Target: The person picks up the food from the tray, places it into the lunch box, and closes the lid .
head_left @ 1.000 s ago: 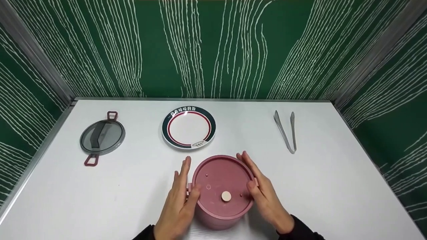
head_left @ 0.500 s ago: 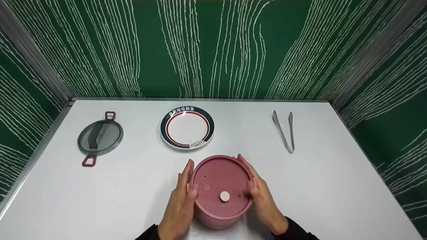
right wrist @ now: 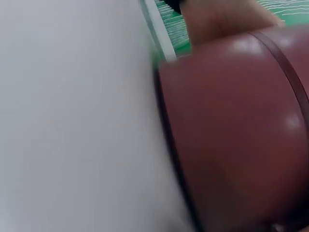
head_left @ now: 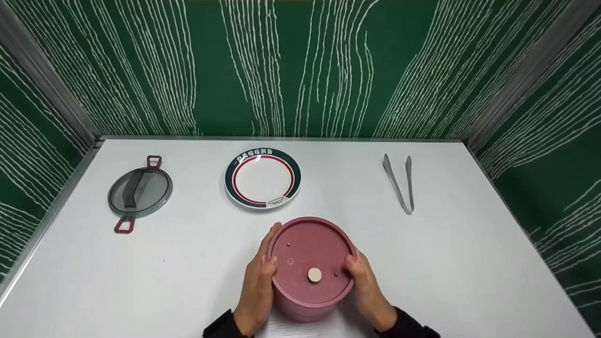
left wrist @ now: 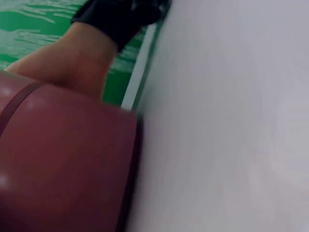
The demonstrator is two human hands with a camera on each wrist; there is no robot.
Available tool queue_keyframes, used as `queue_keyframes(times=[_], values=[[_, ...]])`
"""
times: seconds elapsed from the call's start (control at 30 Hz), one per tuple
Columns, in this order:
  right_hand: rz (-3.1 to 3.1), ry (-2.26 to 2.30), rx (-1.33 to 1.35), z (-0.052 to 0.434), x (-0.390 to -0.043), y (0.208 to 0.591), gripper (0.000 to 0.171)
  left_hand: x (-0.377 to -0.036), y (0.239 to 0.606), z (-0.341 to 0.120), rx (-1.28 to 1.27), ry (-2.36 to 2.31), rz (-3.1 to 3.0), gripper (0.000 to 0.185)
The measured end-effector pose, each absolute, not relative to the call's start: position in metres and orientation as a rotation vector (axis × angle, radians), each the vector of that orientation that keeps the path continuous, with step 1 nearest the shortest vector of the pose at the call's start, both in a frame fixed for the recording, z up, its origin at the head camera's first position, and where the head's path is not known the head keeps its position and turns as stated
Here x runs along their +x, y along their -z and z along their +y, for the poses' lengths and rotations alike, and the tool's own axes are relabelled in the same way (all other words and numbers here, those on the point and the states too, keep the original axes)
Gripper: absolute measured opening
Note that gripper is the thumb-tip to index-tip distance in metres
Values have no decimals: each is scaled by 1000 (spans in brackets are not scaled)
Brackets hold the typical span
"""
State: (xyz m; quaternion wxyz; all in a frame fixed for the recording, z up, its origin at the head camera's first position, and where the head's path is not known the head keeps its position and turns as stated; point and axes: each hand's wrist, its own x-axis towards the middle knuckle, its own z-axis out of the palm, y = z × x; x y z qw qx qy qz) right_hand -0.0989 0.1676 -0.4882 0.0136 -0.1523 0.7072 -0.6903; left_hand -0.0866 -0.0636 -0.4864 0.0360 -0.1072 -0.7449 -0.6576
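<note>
A pink round pot [head_left: 307, 300] stands near the front of the white table, covered by a pink lid [head_left: 305, 253] with a small cream knob [head_left: 314, 275]. My left hand [head_left: 259, 286] grips the pot's left side, thumb at the lid's rim. On the right side my right hand [head_left: 368, 291] grips it likewise, thumb on the rim. Most of the fingers are hidden behind the pot. In the left wrist view the pot's smooth wall [left wrist: 63, 154] fills the left; the right wrist view shows the wall [right wrist: 231, 130] close up, its dark base edge along the tabletop.
A plate [head_left: 263, 180] with a dark green rim lies beyond the pot. To the far left is a glass lid [head_left: 141, 192] with red side loops. Metal tongs [head_left: 401, 188] lie spread at the back right. Green walls with white streaks [head_left: 300, 70] enclose the table [head_left: 469, 263].
Both hands have closed in from loosely flanking the pot to gripping its sides, thumbs at the rim. The pot has hardly moved; the whole view has shifted slightly.
</note>
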Motion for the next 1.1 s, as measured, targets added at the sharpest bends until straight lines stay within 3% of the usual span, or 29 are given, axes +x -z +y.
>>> queue_keyframes(times=[0.5,1.1], values=[[2153,2194,-447,166,-97,496,66,-86,493,-57,-272,2142,-2161,60],[2226,2222,-214,155,-89,501,70,-83,497,-45,-131,2151,-2030,57]])
